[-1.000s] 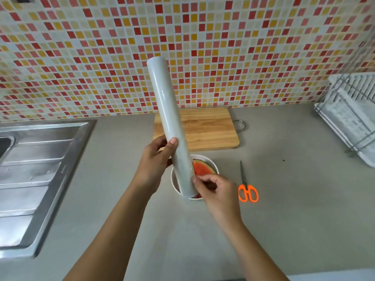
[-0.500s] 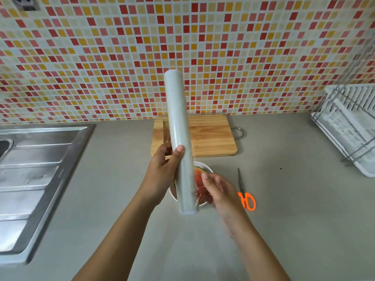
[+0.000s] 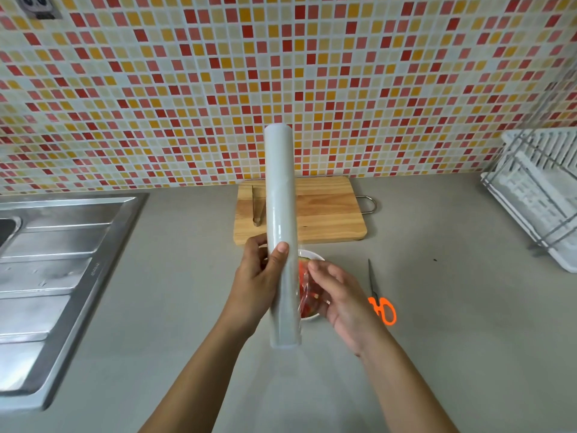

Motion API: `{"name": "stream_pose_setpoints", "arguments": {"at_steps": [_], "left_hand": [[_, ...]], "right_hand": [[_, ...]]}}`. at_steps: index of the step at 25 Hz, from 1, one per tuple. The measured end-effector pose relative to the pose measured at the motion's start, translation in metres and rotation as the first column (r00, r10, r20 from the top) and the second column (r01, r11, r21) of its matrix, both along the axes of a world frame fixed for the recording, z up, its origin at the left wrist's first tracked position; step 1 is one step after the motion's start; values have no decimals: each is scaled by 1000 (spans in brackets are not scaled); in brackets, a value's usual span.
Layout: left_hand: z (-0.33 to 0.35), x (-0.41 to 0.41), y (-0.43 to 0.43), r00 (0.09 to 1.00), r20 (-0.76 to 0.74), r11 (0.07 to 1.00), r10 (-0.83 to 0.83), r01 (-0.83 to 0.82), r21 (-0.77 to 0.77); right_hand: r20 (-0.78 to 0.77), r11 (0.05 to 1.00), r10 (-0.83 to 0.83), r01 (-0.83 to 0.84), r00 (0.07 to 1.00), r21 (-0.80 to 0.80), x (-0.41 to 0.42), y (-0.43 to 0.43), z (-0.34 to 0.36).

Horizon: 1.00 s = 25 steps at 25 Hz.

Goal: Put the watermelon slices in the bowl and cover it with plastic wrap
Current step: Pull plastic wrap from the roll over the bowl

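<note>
Step in hand: drawing the first sheet of film off the plastic wrap roll [image 3: 282, 242], judged from the loose film at its right side.
Left hand [image 3: 256, 282]: closed around the roll's lower half, thumb pressed on the front; the roll stands nearly upright above the bench [image 3: 437, 354].
Right hand [image 3: 340, 295]: fingers curled at the roll's right side, apparently pinching the free film edge; the pinch itself is too faint to confirm.
Bowl [image 3: 309, 254]: white, on the bench just in front of the cutting board's [image 3: 327, 214] near edge, mostly hidden behind roll and hands.
Watermelon slices [image 3: 307, 295]: red pieces already in the bowl, seen through crinkled film.
Scissors [image 3: 379, 295]: orange-handled, on the bench just right of the bowl, within reach for cutting.
Doing it well: keep the left grip loose enough for the roll to turn; pull the film evenly rightward along its whole width so it does not bunch or cling to itself; draw out more than the bowl's width before cutting.
Risk: a one-corner pull likely twists the film.
</note>
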State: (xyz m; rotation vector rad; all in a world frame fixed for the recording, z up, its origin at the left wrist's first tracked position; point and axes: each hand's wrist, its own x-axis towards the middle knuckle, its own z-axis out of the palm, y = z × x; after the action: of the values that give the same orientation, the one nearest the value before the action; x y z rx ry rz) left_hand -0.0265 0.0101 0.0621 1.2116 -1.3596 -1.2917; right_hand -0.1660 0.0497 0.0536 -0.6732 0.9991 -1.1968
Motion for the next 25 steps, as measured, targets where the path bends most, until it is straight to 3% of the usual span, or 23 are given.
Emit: {"name": "stream_pose_setpoints", "arguments": {"at_steps": [4, 9, 13, 17, 20, 22, 25], "left_hand": [[5, -1, -12, 992, -15, 989, 124, -125, -78], [10, 5, -25, 986, 18, 977, 166, -162, -141], [12, 4, -30, 984, 22, 969, 176, -169, -179], [16, 1, -30, 976, 48, 950, 214, -196, -243], [18, 0, -27, 968, 79, 947, 239, -214, -239], [17, 2, -24, 969, 97, 952, 229, -202, -232], [14, 0, -16, 971, 130, 961, 203, -172, -218]], "right_hand": [[-143, 996, 92, -94, 985, -4, 7, 4, -4], [-315, 996, -6, -23, 949, -89, 16, 10, -13], [-275, 995, -10, -17, 961, -95, 17, 8, -11], [-11, 994, 106, -106, 994, 19, 12, 9, -8], [-196, 963, 257, -233, 946, 136, -4, 11, -7], [-289, 976, 174, -126, 941, 178, -11, 4, -7], [-197, 990, -82, 102, 977, 95, -11, -20, 0]]}}
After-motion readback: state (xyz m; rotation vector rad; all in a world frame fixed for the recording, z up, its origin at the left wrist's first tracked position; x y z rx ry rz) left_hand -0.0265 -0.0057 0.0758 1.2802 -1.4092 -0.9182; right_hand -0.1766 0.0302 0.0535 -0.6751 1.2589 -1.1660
